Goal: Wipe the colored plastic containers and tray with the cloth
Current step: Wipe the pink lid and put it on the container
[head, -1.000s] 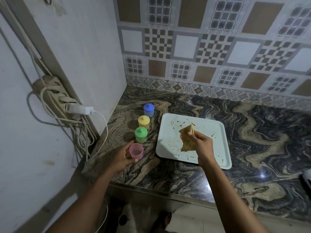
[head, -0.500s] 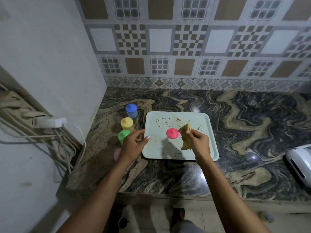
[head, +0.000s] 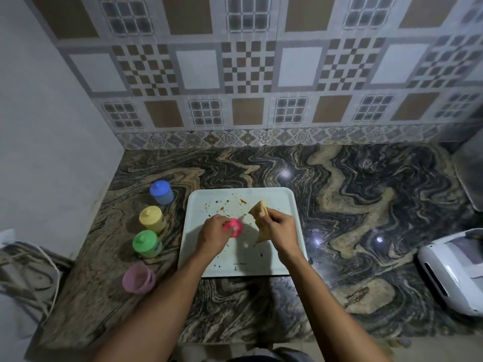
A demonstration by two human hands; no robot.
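With left hand (head: 213, 235), pinching pink lid (head: 235, 227) over stained tray (head: 287, 199); with right hand (head: 281, 227), clutching cloth (head: 257, 211) at lid's 2 o'clock. At tray's 8 o'clock, lidless pink cup (head: 138, 278) near counter's (head: 366, 205) left edge; farther back, green pot (head: 145, 244), yellow pot (head: 151, 218), blue pot (head: 161, 192) in line. Open stone at 3 o'clock, up to white appliance (head: 452, 270).

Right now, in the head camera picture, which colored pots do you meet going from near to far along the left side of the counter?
pink pot → green pot → yellow pot → blue pot
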